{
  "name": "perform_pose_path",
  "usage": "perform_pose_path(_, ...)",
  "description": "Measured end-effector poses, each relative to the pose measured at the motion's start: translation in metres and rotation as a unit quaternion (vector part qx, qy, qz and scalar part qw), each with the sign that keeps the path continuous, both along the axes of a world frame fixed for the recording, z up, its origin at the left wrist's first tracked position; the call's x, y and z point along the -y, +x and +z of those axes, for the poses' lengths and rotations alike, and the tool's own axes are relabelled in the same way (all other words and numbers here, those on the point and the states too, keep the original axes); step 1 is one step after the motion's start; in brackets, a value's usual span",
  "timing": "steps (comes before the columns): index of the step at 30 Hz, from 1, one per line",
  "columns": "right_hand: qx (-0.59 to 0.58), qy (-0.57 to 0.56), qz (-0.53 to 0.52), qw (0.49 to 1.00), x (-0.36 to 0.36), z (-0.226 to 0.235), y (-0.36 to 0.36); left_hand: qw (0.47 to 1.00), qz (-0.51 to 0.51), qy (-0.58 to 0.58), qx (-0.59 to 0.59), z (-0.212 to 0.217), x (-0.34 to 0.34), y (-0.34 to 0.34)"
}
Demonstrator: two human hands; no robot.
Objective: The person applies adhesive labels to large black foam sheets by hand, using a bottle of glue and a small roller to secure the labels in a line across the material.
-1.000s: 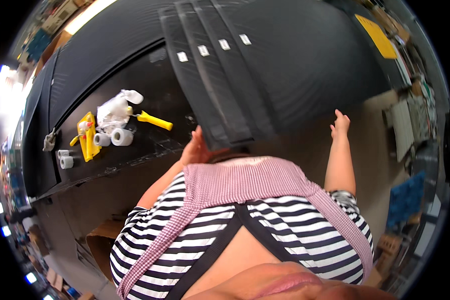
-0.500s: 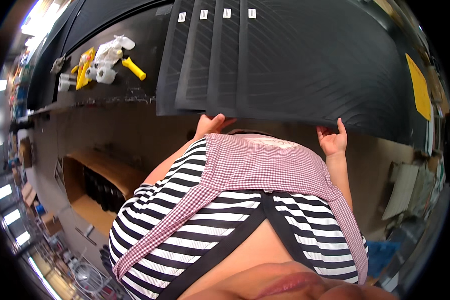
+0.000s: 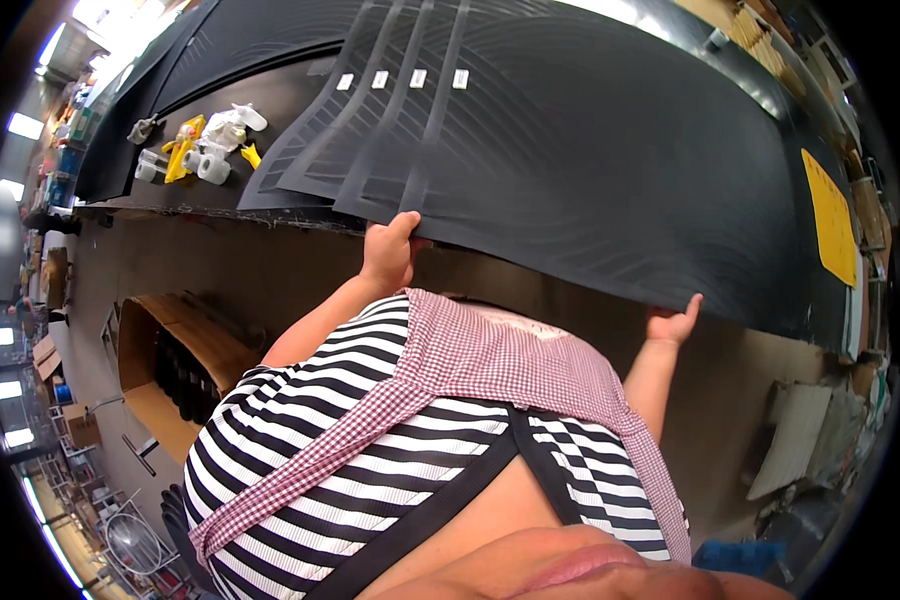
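So I've got both hands on the near edge of the top black rubber mat (image 3: pixel 610 170), the big ribbed one lying on the long dark workbench (image 3: pixel 270 110). My left hand (image 3: pixel 388 250) is pinched shut on the edge near the corner where the stack fans out, thumb on top, fingers tucked under. My right hand (image 3: pixel 673 322) is curled around the same edge further along, also holding it. If you ask me, the trick with floppy sheets like this is to keep both grips level and well apart so the edge doesn't sag or fold in the middle, and keep it off the staggered mats (image 3: pixel 370 150) underneath so they don't get dragged along. As for containers, there's an open cardboard box (image 3: pixel 155 350) down on the floor to my left with what looks like dark sheet stuff standing in it; can't tell exactly what. Tape rolls (image 3: pixel 210 165) and a yellow tool (image 3: pixel 182 150) sit further along the bench.
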State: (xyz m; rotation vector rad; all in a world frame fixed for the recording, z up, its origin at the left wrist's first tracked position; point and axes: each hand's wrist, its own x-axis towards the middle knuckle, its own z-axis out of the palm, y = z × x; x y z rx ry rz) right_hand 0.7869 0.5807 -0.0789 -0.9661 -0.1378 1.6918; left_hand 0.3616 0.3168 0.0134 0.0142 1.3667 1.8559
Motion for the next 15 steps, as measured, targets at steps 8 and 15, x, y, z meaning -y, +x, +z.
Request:
perform_pose_path(8, 0.145, -0.115, -0.026, 0.982, -0.026, -0.021, 0.003, 0.973, -0.062, 0.157, -0.160, 0.094, -0.065, -0.016)
perform_pose_path(15, 0.033, -0.115, -0.021, 0.993, 0.060, -0.012, -0.086, 0.938, -0.134, 0.180, -0.264, 0.172, -0.073, -0.100)
